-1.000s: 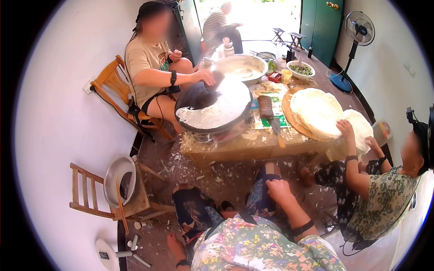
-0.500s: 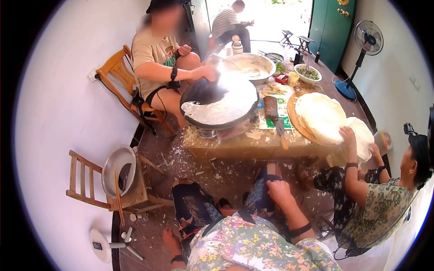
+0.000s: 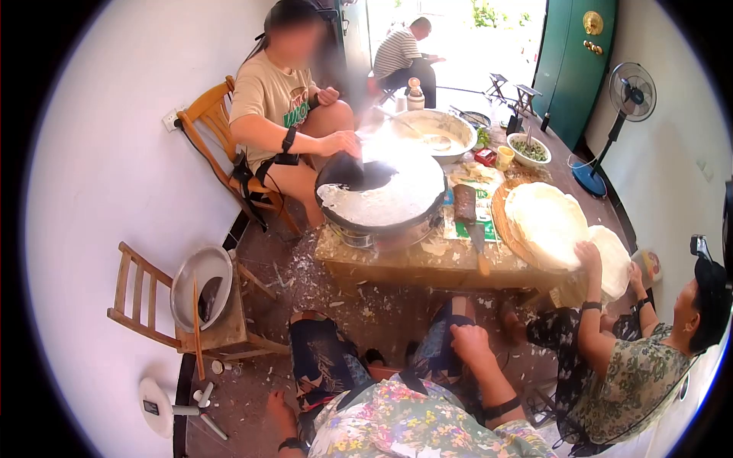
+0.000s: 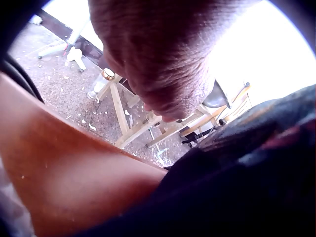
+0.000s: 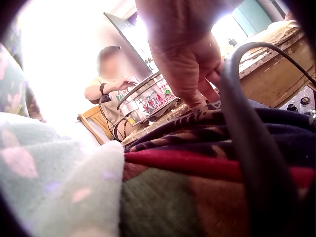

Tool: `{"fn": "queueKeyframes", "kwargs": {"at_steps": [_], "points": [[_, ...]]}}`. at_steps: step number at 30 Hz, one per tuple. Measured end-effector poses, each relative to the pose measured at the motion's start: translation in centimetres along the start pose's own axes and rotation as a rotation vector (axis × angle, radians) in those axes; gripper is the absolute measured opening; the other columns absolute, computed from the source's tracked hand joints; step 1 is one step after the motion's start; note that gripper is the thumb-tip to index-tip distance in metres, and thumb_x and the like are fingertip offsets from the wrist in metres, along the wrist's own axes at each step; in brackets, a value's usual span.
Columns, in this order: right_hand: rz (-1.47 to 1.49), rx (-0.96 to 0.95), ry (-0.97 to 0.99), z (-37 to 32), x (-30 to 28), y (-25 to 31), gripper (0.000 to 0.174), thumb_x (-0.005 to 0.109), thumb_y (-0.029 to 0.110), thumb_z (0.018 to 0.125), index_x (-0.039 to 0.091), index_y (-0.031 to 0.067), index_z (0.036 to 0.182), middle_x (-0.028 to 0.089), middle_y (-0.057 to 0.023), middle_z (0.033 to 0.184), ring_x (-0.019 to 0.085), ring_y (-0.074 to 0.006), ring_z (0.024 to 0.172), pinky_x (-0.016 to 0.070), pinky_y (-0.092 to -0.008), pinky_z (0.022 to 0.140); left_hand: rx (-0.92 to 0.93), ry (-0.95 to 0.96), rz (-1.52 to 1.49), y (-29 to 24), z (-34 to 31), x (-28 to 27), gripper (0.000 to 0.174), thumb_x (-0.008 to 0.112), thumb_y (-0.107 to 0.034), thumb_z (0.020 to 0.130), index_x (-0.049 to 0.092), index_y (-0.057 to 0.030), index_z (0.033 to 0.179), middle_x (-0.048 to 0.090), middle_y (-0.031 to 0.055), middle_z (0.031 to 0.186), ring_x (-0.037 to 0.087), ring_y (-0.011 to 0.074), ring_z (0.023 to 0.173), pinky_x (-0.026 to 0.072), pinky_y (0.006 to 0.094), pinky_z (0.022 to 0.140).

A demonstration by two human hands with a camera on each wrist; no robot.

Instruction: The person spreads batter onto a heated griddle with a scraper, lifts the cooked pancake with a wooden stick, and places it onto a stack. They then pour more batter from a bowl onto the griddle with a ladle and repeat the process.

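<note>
My right hand (image 3: 471, 343) rests on my right knee, its fingers loosely curled with nothing in them. Low beside my left thigh hangs my left hand (image 3: 282, 414), relaxed and holding nothing; the left wrist view shows its heel and fingertips near a brown seat edge (image 4: 74, 173). On the table ahead, a round black griddle (image 3: 357, 180) carries a white layer of batter, and a seated person's hand (image 3: 340, 143) works at its far left edge amid glare and steam. Another person's hand (image 3: 589, 256) touches the stack of thin flatbreads (image 3: 546, 221) at the right.
A spatula (image 3: 479, 248), a batter basin (image 3: 462, 156) and a bowl of chopped greens (image 3: 529, 149) are on the table (image 3: 427, 263). At left, a metal basin (image 3: 183, 301) with chopsticks stands on a wooden chair (image 3: 137, 294). A fan (image 3: 632, 91) stands at the right wall.
The head view has shifted, so the table and people appear farther right and lower. The seated person's hand has moved slightly along the griddle's edge. My hands stay where they were.
</note>
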State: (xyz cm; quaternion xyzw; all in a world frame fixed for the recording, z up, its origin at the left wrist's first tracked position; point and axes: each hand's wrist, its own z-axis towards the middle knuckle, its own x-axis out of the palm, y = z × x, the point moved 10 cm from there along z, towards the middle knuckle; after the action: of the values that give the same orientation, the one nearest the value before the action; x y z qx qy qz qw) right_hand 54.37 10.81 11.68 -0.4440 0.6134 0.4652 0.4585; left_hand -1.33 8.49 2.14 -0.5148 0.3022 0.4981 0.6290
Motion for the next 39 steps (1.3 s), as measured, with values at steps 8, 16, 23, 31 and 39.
{"fn": "queueKeyframes", "kwargs": {"at_steps": [8,16,23,31,39], "points": [[0.008,-0.025,-0.049,-0.1,-0.9,0.4,0.015,0.067,0.016,0.072,0.062,0.0084,0.083,0.067,-0.0147,0.076,0.067,-0.0332,0.075,0.0533,-0.0449,0.066,0.025,0.025,-0.086,0.0,-0.5,-0.2,0.027,0.051,0.006,0.075,0.066,-0.0010,0.095,0.061,0.0173,0.102,0.058,0.0371,0.093,0.0468,0.0417,0.081],[-0.014,-0.027,-0.032,-0.3,-0.9,0.8,0.017,0.068,0.015,0.071,0.062,0.0086,0.085,0.067,-0.0146,0.076,0.067,-0.0335,0.076,0.0534,-0.0452,0.066,-0.022,0.022,0.017,-0.9,-1.2,-1.5,0.029,0.050,0.004,0.076,0.064,-0.0036,0.100,0.060,0.0159,0.105,0.057,0.0365,0.098,0.0461,0.0419,0.085],[-0.024,0.006,0.020,-0.1,-0.4,0.5,0.020,0.070,0.022,0.074,0.064,0.0111,0.089,0.068,-0.0147,0.080,0.066,-0.0335,0.081,0.0514,-0.0456,0.068,-0.067,0.044,-0.003,1.9,-1.8,0.8,0.027,0.051,0.001,0.078,0.065,-0.0047,0.100,0.060,0.0163,0.106,0.057,0.0360,0.100,0.0461,0.0415,0.086],[-0.030,-0.023,-0.008,0.0,-0.1,0.6,0.021,0.072,0.017,0.070,0.062,0.0082,0.086,0.067,-0.0151,0.077,0.067,-0.0341,0.078,0.0536,-0.0457,0.067,-0.058,-0.012,0.000,1.1,-2.1,0.1,0.027,0.049,0.001,0.079,0.066,-0.0046,0.099,0.061,0.0156,0.104,0.057,0.0358,0.096,0.0452,0.0418,0.084],[-0.070,-0.002,0.067,0.1,-0.2,1.0,0.020,0.070,0.023,0.075,0.064,0.0114,0.091,0.068,-0.0153,0.081,0.066,-0.0335,0.082,0.0519,-0.0451,0.069,-0.048,0.005,0.048,1.2,-1.9,0.1,0.029,0.049,0.002,0.077,0.066,-0.0052,0.099,0.061,0.0150,0.102,0.057,0.0354,0.095,0.0449,0.0427,0.084]]}}
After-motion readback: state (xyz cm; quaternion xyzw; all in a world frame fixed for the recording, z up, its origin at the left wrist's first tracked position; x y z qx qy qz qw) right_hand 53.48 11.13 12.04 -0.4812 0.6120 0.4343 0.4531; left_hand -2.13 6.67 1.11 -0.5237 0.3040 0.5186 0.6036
